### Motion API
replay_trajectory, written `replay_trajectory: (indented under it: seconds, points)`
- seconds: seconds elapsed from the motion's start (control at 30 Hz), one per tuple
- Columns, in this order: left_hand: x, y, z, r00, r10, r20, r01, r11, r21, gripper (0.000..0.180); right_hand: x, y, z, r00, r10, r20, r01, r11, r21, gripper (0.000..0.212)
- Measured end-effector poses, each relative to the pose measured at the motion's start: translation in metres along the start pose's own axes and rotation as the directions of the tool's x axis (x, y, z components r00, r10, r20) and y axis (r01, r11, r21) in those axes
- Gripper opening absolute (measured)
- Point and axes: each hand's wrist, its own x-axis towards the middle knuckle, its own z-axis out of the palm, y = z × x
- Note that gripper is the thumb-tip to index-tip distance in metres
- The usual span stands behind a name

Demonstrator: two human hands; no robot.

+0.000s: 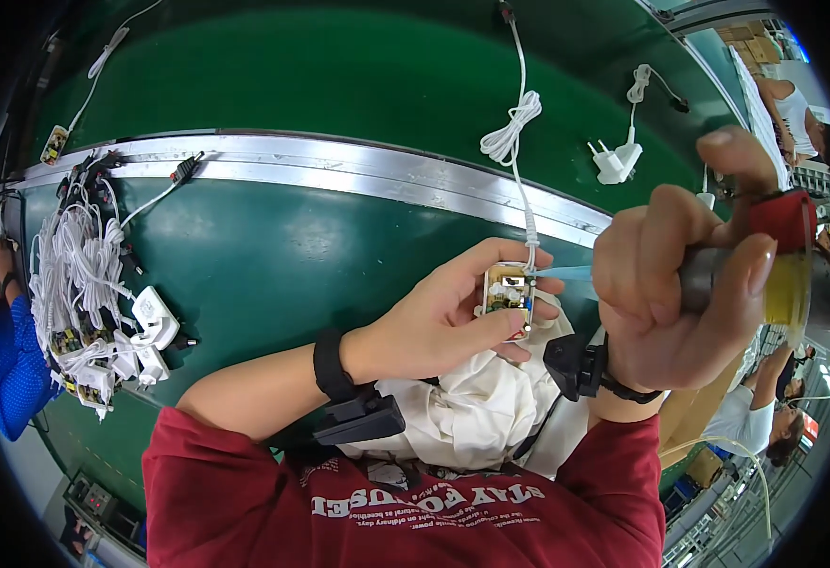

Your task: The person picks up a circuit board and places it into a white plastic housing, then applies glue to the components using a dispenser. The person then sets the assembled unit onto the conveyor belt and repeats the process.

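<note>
My left hand (pixel 439 308) grips an open charger half (pixel 508 295), its small circuit board facing up, with the thumb over the lower edge. A white cable (pixel 521 194) runs from the charger's top end up onto the conveyor, bundled in a loop midway. In my right hand (pixel 675 275) is a dispensing syringe (pixel 784 275) with a red and yellow rear part, the fingers wrapped round its barrel. Its pale blue tapered nozzle (pixel 566 274) points left and reaches the upper right of the board; whether it touches is too small to tell.
A heap of white cables (pixel 79 256) with chargers and bare boards lies at the left. Beyond a metal rail (pixel 292 166), a green belt (pixel 320 76) carries a white plug charger (pixel 616 161) and another board (pixel 55 144). White cloth (pixel 481 407) covers my lap. Other people sit at both sides.
</note>
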Motion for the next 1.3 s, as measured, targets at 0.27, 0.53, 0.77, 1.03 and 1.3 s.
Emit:
replay_trajectory:
  seconds: [0.27, 0.53, 0.77, 1.03, 1.3]
  points:
    - [0.003, 0.003, -0.011, 0.992, 0.048, -0.118, -0.057, 0.996, -0.070, 0.039, -0.011, 0.003, -0.002, 0.990, -0.027, 0.140, 0.016, 0.996, 0.083, 0.028]
    - [0.000, 0.008, -0.010, 0.992, 0.084, -0.095, -0.094, 0.990, -0.105, 0.037, -0.009, 0.003, -0.001, 0.983, -0.025, 0.180, 0.030, 0.999, -0.026, 0.028]
    - [0.002, 0.009, -0.011, 0.993, 0.081, -0.084, -0.090, 0.989, -0.116, 0.040, -0.007, -0.004, 0.004, 0.984, 0.005, 0.175, -0.005, 1.000, -0.002, 0.029]
    - [0.002, 0.012, -0.008, 1.000, 0.016, -0.027, -0.024, 0.940, -0.340, 0.045, -0.010, -0.010, 0.011, 0.985, 0.134, 0.111, -0.136, 0.991, 0.011, 0.033]
    - [0.001, 0.011, -0.009, 0.999, 0.021, 0.032, -0.006, 0.911, -0.412, 0.041, -0.013, -0.003, 0.010, 0.982, 0.103, 0.160, -0.112, 0.993, 0.049, 0.034]
